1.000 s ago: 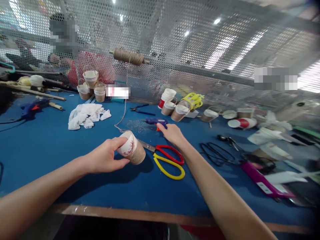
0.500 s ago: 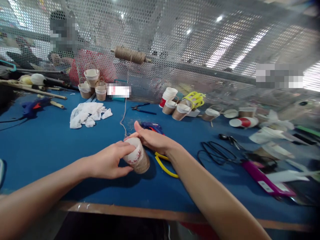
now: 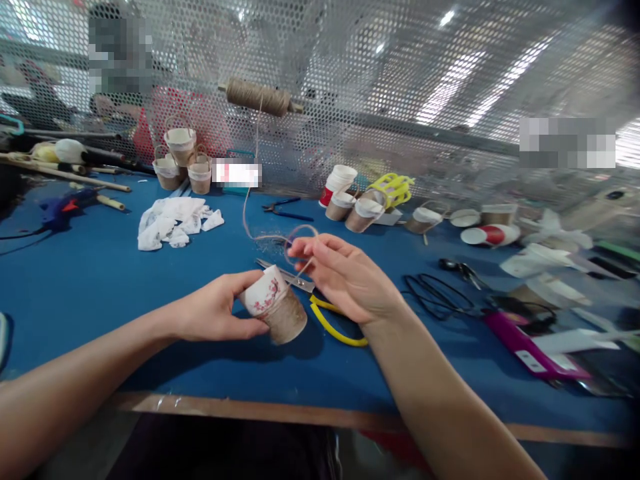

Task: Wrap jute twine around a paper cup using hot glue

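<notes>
My left hand (image 3: 215, 313) is closed round a paper cup (image 3: 273, 305), white with red flowers at one end and wrapped in brown twine at the other, held on its side just above the blue table (image 3: 100, 280). My right hand (image 3: 345, 273) pinches a strand of twine (image 3: 300, 230) that loops up from the cup and runs to a spool (image 3: 257, 97) hanging on the mesh screen. Scissors with red and yellow handles (image 3: 335, 320) lie under my right hand.
White cloth scraps (image 3: 173, 223), pliers (image 3: 285, 208), twine-wrapped cups (image 3: 353, 213), a yellow object (image 3: 395, 189), black cable (image 3: 435, 297) and a purple tool (image 3: 530, 347) lie on the table. A blue glue gun (image 3: 65, 203) lies far left. Another person sits behind the mesh (image 3: 150, 120).
My right hand left the blue glue gun, came to the cup, then lifted with a loop of twine pinched in it. The left hand kept hold of the cup and tilted it.
</notes>
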Available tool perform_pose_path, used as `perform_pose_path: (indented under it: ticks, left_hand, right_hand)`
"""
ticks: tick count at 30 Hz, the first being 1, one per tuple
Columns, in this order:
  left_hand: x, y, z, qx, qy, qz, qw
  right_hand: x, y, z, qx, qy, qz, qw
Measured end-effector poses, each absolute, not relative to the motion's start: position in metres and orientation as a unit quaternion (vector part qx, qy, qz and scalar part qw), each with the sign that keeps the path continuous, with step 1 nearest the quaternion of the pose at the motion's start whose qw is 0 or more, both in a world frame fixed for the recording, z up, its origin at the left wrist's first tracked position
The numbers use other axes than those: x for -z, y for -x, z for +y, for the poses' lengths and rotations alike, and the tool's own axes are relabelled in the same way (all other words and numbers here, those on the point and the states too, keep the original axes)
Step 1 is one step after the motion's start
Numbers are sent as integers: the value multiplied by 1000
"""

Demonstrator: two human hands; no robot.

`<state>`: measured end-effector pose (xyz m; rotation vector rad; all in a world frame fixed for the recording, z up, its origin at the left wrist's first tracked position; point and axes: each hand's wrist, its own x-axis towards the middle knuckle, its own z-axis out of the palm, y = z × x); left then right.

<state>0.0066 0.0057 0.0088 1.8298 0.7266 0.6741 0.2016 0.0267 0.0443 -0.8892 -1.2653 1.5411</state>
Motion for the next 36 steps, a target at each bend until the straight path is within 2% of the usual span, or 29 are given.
perform_pose_path:
  ticks: [4, 15, 36]
  left_hand:
    - [-8, -7, 7, -301, -726, 301, 540]
    - [-7, -6, 10, -296, -709, 315, 557]
    - [-8, -2, 3, -290, -746, 304, 517]
  right_hand:
    - [-40, -206, 21, -539, 406, -531, 513]
    - [-31, -206, 13, -468, 422, -562, 536]
    - [-12, -201, 20, -497, 456, -545, 498]
